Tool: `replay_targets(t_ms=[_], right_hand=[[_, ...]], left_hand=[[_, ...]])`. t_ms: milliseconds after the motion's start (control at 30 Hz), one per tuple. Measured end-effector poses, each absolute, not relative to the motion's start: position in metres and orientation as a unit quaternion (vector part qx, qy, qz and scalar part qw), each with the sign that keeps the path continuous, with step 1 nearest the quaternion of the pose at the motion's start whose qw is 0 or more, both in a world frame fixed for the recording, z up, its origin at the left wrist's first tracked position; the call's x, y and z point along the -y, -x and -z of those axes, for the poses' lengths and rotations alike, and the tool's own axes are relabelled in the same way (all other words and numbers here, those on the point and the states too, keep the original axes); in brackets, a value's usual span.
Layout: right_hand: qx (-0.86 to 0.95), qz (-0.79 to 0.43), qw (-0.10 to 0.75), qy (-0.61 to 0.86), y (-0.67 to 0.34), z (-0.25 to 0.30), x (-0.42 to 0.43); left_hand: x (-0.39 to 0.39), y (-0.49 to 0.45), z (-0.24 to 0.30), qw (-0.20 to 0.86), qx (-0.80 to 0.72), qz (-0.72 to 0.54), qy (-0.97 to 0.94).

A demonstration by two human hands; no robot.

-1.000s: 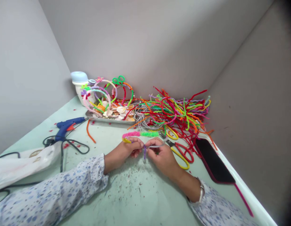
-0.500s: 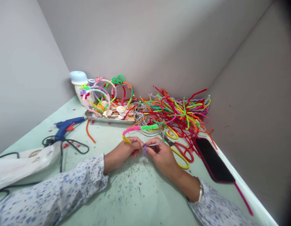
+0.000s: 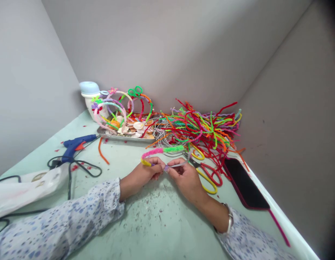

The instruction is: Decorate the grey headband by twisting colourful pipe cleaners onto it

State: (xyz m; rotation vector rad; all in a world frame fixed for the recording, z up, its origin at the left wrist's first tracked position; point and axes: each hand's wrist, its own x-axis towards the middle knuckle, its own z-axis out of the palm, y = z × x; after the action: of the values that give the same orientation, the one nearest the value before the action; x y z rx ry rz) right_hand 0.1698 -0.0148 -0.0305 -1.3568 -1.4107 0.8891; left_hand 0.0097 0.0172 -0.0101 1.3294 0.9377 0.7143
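Head view. Left hand (image 3: pixel 144 175) pinches a partly wrapped headband (image 3: pixel 153 152) between thumb and fingers; right hand (image 3: pixel 187 178) pinches the purple fuzzy strip (image 3: pixel 166 168) at the band. Headband arches between both hands, nearer than the shell tray (image 3: pixel 126 138); scissors (image 3: pixel 204 167) lie beside right hand.

Looks like a craft workspace, set against plain grey walls (image 3: pixel 162 54); impossible to tell whether at home or in a workshop. Shows as much in the table (image 3: pixel 156 231) under its pale green cover, strewn with scraps and dark specks; in the tangled heap of coloured pipe cleaners (image 3: pixel 207 126); in the scissors (image 3: pixel 199 166) and blue glue gun (image 3: pixel 71 147); in the metal tray (image 3: pixel 124 138) of shells (image 3: pixel 138 125), with fuzzy, bright headbands (image 3: pixel 132 103) standing in or behind it.
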Motion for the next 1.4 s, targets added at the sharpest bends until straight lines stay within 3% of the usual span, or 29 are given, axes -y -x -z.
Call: replay_targets(t_ms=[667, 1033, 1400], right_hand=[[0.562, -0.398, 0.4, 0.605, -0.17, 0.013, 0.017], [0.611, -0.334, 0.427, 0.577, -0.17, 0.019, 0.015], [0.522, -0.501, 0.46, 0.515, -0.175, 0.022, 0.016]], left_hand=[[-0.016, -0.008, 0.011, 0.595, -0.383, -0.318, -0.631], [-0.015, -0.008, 0.008, 0.58, -0.414, -0.314, -0.627], [-0.017, -0.009, 0.015, 0.607, -0.395, -0.32, -0.611]])
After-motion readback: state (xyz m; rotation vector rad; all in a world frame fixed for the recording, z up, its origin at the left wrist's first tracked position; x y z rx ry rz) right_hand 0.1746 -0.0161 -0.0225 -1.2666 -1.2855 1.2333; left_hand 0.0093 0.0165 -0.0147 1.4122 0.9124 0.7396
